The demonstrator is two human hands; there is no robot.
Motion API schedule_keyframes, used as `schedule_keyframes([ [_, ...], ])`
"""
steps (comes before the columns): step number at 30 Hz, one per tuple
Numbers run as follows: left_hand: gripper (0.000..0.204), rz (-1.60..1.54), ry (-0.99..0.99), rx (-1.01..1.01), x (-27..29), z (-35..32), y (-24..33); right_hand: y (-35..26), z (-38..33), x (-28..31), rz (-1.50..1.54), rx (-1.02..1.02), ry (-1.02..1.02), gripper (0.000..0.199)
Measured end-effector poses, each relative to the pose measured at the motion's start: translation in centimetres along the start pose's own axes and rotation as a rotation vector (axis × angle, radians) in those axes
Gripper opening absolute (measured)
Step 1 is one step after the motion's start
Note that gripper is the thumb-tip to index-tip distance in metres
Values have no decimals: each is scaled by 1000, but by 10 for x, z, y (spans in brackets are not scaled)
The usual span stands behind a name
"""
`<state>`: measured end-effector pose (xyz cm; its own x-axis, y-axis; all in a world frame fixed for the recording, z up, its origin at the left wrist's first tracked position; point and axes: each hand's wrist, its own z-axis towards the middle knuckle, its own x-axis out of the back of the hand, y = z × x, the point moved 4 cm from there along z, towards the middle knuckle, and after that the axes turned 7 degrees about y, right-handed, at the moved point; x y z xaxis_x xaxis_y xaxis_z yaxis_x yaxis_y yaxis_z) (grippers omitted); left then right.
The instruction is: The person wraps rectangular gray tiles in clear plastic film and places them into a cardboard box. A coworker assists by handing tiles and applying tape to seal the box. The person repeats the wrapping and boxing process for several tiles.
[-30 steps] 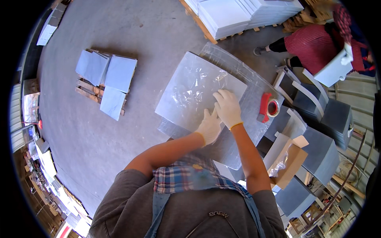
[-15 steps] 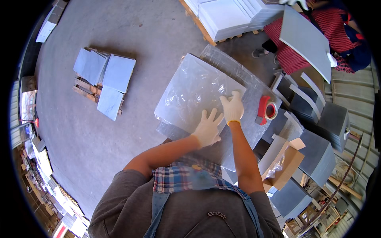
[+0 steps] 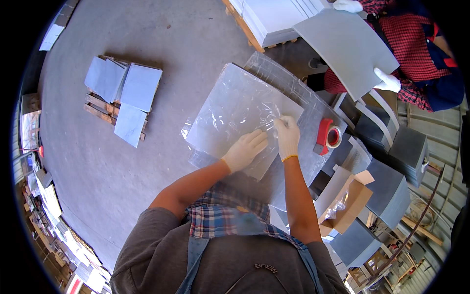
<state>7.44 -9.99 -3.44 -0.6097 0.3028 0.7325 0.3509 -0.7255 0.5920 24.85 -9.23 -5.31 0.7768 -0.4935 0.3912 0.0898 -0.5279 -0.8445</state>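
- Gloved in white, the person's left hand (image 3: 247, 149) is lying over a pale square slab (image 3: 210, 130), its fingers stretched out and held close together – it is pressing down, not gripping.
- Just beside it, the right hand (image 3: 288, 137) is pinching clear film (image 3: 269, 110) between bent fingertips; creases are spreading out from that pinch.
- Beneath both hands, the slab is lying flat, with the shiny film covering it and spilling past its left corner.
- Under the slab, a plastic-covered grey work surface (image 3: 307, 147) is showing along the right and far sides.
- Right of the right hand, a red tape dispenser (image 3: 320, 137) is resting on that surface.
- Farther right, an open cardboard box (image 3: 355, 206) is holding crumpled clear plastic; dark grey slabs (image 3: 384, 183) are standing beside it.
- At the upper right, a co-worker (image 3: 411, 44) in red checked sleeves is holding a large grey slab (image 3: 342, 49) – one white glove at each end.
- Farther off, pale slabs (image 3: 142, 88) are lying on a wooden pallet (image 3: 100, 112) at the left.
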Motion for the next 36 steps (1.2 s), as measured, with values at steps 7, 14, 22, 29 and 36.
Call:
schedule_keyframes([
  [7, 56, 86, -3, 40, 23, 23, 10, -13, 10, 1, 321, -191, -181, 39],
  [14, 61, 162, -51, 52, 14, 24, 5, 4, 37, 14, 607, -350, -264, 46],
  [22, 52, 139, -43, 22, 19, 31, 20, 217, 138, 31, 124, 410, 11, 33],
  [29, 39, 236, -98, -11, -28, -11, 32, 175, 121, 19, 483, 319, 38, 42],
  [36, 33, 160, -412, -206, -24, -50, 92, 157, 142, 22, -365, 577, 14, 48],
])
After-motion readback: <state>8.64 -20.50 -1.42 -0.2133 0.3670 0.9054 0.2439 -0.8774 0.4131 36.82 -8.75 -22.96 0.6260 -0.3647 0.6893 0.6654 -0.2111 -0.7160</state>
